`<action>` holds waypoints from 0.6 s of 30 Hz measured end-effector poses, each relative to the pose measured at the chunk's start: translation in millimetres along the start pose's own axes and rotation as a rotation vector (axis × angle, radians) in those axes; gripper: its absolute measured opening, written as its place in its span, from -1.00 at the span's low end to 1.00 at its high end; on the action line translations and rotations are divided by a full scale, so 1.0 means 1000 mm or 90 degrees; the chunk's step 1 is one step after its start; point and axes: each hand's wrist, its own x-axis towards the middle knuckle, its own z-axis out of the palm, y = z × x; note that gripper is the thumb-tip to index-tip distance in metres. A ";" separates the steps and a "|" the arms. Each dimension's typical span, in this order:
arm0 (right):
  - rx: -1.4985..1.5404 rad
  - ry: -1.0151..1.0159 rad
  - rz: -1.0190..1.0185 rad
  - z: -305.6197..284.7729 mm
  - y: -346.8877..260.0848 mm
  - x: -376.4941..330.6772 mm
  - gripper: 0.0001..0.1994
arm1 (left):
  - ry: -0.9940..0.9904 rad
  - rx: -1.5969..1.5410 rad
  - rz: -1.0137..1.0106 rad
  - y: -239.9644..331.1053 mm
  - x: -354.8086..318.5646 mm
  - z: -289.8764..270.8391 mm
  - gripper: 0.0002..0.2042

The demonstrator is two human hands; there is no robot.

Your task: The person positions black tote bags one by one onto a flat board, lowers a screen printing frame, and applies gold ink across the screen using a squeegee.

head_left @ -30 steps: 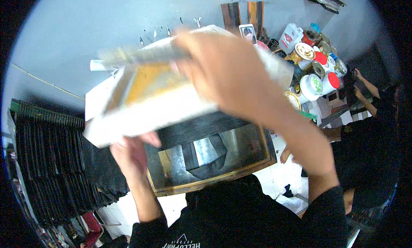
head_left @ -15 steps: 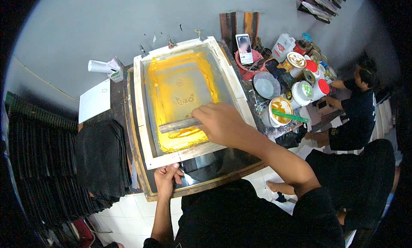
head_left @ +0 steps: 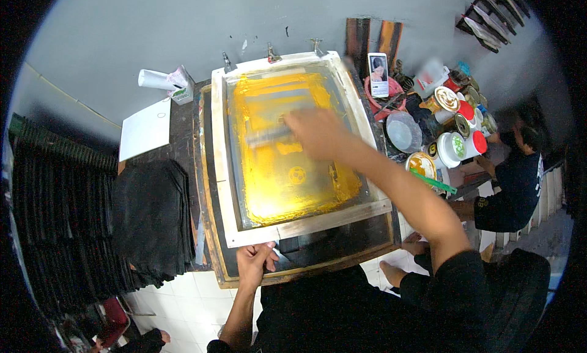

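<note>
"Right hand (head_left: 315, 132)?"
"Fingers wrapped around a blurred squeegee (head_left: 268, 136), inside the white frame (head_left: 318, 224)."
"Left hand (head_left: 252, 266)?"
"Fingers half curled at the frame's near edge; whether they grip it, I can't tell."
"Farther out?"
"Black cloth stack (head_left: 153, 215) left of the frame, white tub (head_left: 451, 149) right."

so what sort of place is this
Probably a screen-printing workshop: a white-framed screen smeared with yellow ink lies over the bench, tubs of what looks like ink crowd its right side, and dark, fabric-like pieces are stacked on the left.
</note>
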 end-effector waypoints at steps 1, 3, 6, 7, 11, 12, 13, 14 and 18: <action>-0.023 -0.008 0.010 0.000 0.016 0.020 -0.83 | -0.012 -0.005 -0.006 0.002 0.000 0.000 -0.74; -0.036 -0.090 0.060 -0.017 0.038 0.061 -0.64 | -0.075 -0.036 -0.044 0.003 0.001 -0.010 -0.83; 0.057 -0.198 0.079 -0.030 0.076 0.104 -0.45 | -0.046 -0.215 -0.173 0.020 0.000 -0.006 -0.74; 0.043 -0.172 0.083 -0.029 0.076 0.110 -0.42 | -0.049 -0.259 -0.182 0.019 -0.005 -0.007 -0.68; -0.017 -0.091 0.109 -0.017 0.079 0.114 -0.42 | -0.149 -0.134 -0.174 0.046 -0.013 -0.026 -0.76; -0.038 -0.073 0.114 -0.012 0.078 0.113 -0.46 | -0.184 -0.090 -0.122 0.058 -0.005 -0.031 -0.78; -0.044 -0.048 0.100 -0.003 0.077 0.110 -0.49 | -0.221 -0.045 -0.070 0.072 0.005 -0.030 -0.80; -0.053 -0.021 0.089 0.007 0.077 0.105 -0.53 | -0.193 0.005 -0.023 0.090 0.019 -0.024 -0.86; -0.059 0.057 0.082 0.007 0.060 0.080 -0.62 | 0.018 0.364 0.406 0.157 0.116 0.021 -0.77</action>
